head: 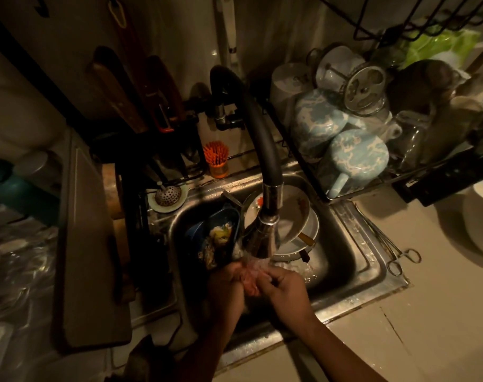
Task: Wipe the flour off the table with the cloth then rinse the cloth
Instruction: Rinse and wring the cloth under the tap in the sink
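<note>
Both my hands are together over the steel sink (353, 260), right under the running tap (265, 235). My left hand (228, 285) and my right hand (285, 289) grip a small, pale, wet cloth (250, 274) between them, bunched up in the water stream. Most of the cloth is hidden by my fingers. Water splashes into the basin just beyond my hands. The beige counter (427, 326) lies to the right of the sink.
Dirty white plates (295, 216) and a blue container with food scraps (218, 235) fill the back of the sink. A dish rack with blue mugs (356, 158) stands at the right. Scissors (402, 260) lie on the sink rim. A cutting board (88, 244) sits left.
</note>
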